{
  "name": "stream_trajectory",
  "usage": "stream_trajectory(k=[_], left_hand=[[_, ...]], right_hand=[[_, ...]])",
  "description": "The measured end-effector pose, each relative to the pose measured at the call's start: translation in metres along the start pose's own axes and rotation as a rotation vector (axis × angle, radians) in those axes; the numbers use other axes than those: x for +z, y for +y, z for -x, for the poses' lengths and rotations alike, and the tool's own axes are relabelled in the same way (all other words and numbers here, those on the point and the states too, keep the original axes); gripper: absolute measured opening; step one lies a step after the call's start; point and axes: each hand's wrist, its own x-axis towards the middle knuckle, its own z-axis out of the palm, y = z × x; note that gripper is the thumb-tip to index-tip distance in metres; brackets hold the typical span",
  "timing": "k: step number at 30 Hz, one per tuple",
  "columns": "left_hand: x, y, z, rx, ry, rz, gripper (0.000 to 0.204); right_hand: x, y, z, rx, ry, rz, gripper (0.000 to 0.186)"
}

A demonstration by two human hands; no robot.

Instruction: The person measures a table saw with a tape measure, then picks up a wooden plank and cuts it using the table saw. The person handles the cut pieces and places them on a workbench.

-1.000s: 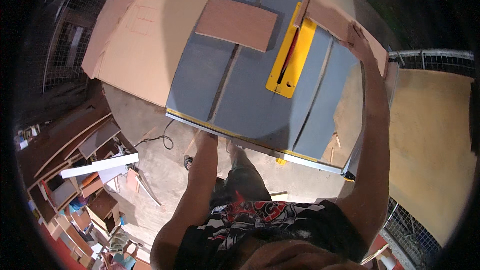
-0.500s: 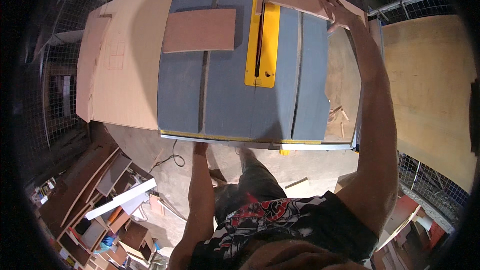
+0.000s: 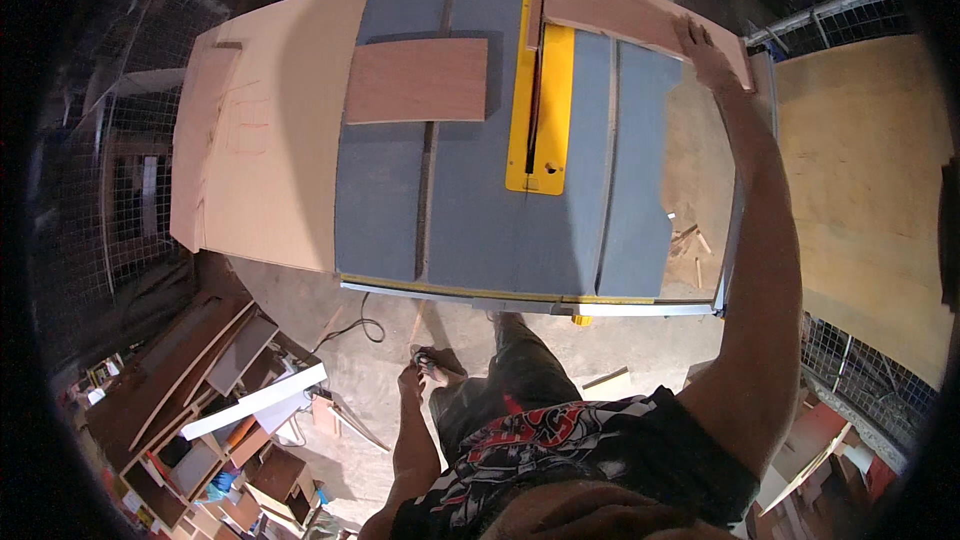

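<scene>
Head view: your right hand (image 3: 705,48) lies spread flat on the plywood strip (image 3: 640,25) at one o'clock, its long axis running from there toward the saw blade slot (image 3: 533,90) at eleven, while your left hand (image 3: 412,380) dangles loosely curled, empty, far off.

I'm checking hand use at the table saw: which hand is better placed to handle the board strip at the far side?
The right hand: it already rests on the reddish board strip at the table's far right. The left hand hangs down by the leg, below the table saw.
</scene>
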Motion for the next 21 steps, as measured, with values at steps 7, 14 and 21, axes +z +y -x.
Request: stream_trajectory(k=[7,14,21], left_hand=[[-0.013,-0.011,-0.005,0.366,-0.169,-0.574,0.04],[-0.013,0.002,-0.051,0.639,-0.192,-0.541,0.022],[-0.027,0.028,-0.005,0.279,-0.132,0.008,0.038]], right_hand=[[-0.001,0.019,0.011,0.258,0.03,-0.446,0.062],[-0.046,0.081,0.01,0.292,0.298,-0.197,0.045],[-0.206,0.063,0.075,0.29,0.475,-0.439,0.028]])
